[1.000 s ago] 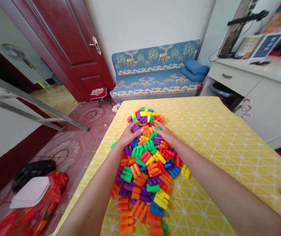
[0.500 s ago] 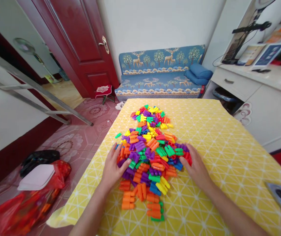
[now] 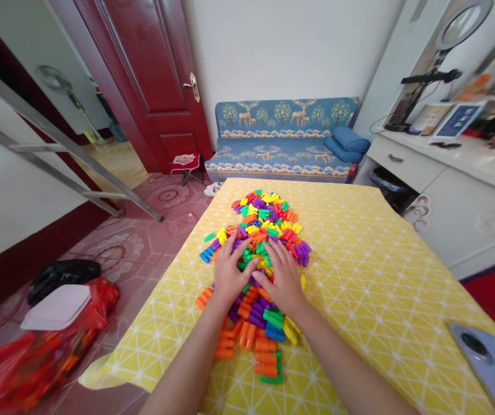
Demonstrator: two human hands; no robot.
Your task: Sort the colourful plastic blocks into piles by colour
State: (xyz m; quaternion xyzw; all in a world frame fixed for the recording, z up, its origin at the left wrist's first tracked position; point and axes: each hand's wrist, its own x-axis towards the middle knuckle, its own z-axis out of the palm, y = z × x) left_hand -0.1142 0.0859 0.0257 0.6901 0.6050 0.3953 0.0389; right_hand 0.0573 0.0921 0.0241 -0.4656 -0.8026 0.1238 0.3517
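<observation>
A heap of bullet-shaped plastic toy blocks in orange, purple, green, yellow, red and blue lies on the yellow patterned tablecloth. My left hand rests on the left part of its middle, fingers spread. Close beside it, my right hand lies on the blocks with its fingers stretched forward. The thumbs are near each other over the heap. Both palms hide the blocks beneath them. Several orange and green blocks lie at the near end, and a smaller cluster spreads at the far end.
A phone or similar flat grey device lies at the table's right. Beyond the table stands a blue sofa. A ladder leans at the left, with red plastic bags on the floor. A white cabinet stands right.
Both hands have moved inward from the sides of the heap to its middle. Blocks under them have been pushed together, and some have shifted outward. The camera view has tilted slightly.
</observation>
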